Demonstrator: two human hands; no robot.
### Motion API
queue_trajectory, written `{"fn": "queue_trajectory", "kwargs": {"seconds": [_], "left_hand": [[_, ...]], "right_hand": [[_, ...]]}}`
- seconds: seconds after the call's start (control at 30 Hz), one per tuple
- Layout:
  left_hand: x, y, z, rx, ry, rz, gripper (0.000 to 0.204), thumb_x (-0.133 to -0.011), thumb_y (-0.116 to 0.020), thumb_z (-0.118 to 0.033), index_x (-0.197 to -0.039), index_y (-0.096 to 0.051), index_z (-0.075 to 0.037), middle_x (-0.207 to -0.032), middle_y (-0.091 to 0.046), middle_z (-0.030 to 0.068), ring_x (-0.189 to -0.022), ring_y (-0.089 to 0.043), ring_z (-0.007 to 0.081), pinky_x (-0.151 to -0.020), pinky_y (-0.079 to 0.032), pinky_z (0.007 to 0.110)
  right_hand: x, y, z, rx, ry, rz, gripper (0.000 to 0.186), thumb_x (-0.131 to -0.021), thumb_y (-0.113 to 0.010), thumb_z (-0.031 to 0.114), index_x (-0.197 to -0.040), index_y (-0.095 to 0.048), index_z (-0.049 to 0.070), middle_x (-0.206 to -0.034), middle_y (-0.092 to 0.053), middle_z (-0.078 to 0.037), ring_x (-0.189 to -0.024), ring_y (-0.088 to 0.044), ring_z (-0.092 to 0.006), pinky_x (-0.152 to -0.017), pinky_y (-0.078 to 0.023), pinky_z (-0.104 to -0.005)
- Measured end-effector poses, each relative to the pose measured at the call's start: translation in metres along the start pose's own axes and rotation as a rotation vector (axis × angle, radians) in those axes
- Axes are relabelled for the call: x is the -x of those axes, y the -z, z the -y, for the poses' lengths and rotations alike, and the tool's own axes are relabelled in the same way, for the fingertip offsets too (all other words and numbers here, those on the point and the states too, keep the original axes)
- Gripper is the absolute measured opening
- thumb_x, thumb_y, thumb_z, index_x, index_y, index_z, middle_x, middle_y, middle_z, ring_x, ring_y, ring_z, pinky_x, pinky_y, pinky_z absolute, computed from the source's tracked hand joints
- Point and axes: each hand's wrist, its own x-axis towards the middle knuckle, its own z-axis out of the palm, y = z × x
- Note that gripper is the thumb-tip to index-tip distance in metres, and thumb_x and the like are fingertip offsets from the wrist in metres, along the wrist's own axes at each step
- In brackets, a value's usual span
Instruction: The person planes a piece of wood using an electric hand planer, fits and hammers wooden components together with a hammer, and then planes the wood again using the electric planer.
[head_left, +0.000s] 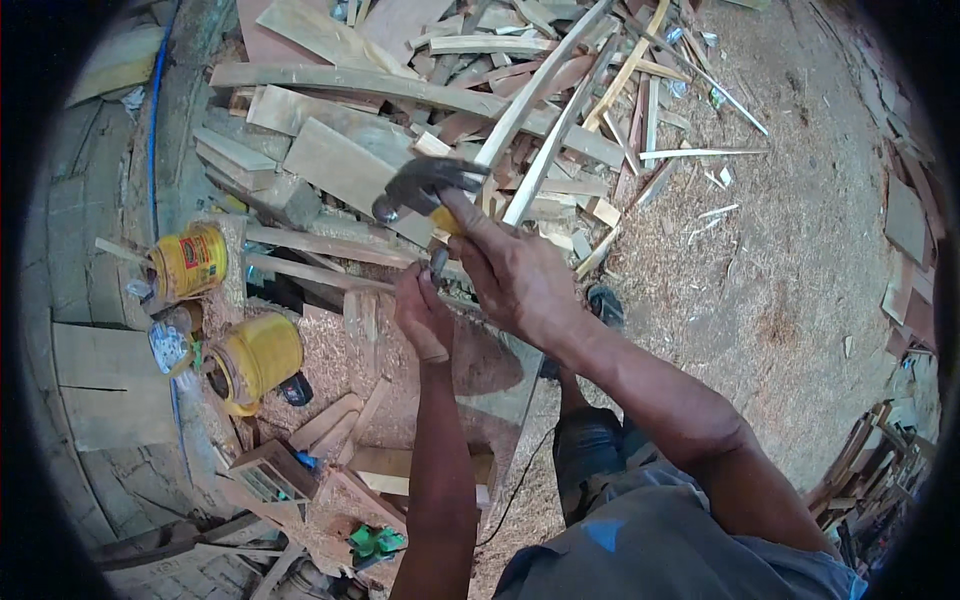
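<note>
My right hand [525, 280] grips a claw hammer [432, 184] near its head, with a bit of yellow handle showing by the fingers. The dark metal head is raised above my left hand [424, 318]. That hand is closed, pinching a short grey metal piece [438, 263] whose exact kind I cannot make out. Below my left hand lies the wooden workbench [480, 365]. Strips of wood [320, 270] run off its far left side.
A large heap of scrap boards [350, 150] spreads ahead. Two yellow plastic containers [262, 355] [190, 262] stand to the left. A blue hose [154, 140] runs along the far left. Sawdust covers the floor [740, 300] at right, with more boards [912, 270] along the edge.
</note>
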Motion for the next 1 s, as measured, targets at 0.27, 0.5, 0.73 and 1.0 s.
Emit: {"fn": "queue_trajectory", "kwargs": {"seconds": [0.27, 0.5, 0.73, 1.0], "left_hand": [[0.004, 0.001, 0.001, -0.033, -0.045, -0.044, 0.024, -0.099, -0.049, -0.013, -0.112, -0.061, 0.002, -0.098, -0.063, 0.0214, -0.088, -0.062, 0.0389, -0.080, -0.050, 0.043], [0.004, 0.004, -0.001, 0.042, 0.016, -0.058, 0.023, -0.099, -0.050, -0.016, -0.107, -0.062, 0.002, -0.098, -0.065, 0.0202, -0.087, -0.064, 0.0337, -0.079, -0.051, 0.042], [0.000, 0.000, -0.003, -0.002, -0.066, -0.068, 0.028, -0.100, -0.047, -0.019, -0.113, -0.061, 0.001, -0.098, -0.064, 0.0206, -0.088, -0.065, 0.0330, -0.078, -0.052, 0.042], [0.002, 0.001, -0.002, -0.072, -0.061, -0.075, 0.020, -0.098, -0.051, -0.015, -0.105, -0.059, 0.002, -0.094, -0.061, 0.0216, -0.084, -0.061, 0.0389, -0.074, -0.050, 0.044]], "right_hand": [[0.003, 0.003, 0.002, -0.108, -0.047, 0.023, 0.050, -0.096, -0.055, 0.026, -0.145, -0.046, 0.020, -0.082, -0.069, -0.018, -0.071, -0.067, -0.0380, -0.060, -0.053, -0.0489], [0.020, -0.013, -0.023, 0.266, -0.029, 0.326, 0.043, -0.097, -0.056, 0.026, -0.139, -0.053, 0.018, -0.077, -0.067, -0.018, -0.069, -0.067, -0.0370, -0.059, -0.054, -0.0463], [0.003, -0.008, -0.009, 0.016, 0.100, -0.041, 0.052, -0.094, -0.063, 0.019, -0.144, -0.049, 0.023, -0.083, -0.069, -0.019, -0.071, -0.068, -0.0377, -0.062, -0.055, -0.0466], [0.008, -0.003, 0.003, 0.069, 0.065, 0.042, 0.048, -0.098, -0.054, 0.030, -0.145, -0.046, 0.026, -0.085, -0.069, -0.015, -0.066, -0.067, -0.0356, -0.057, -0.054, -0.0482]]}}
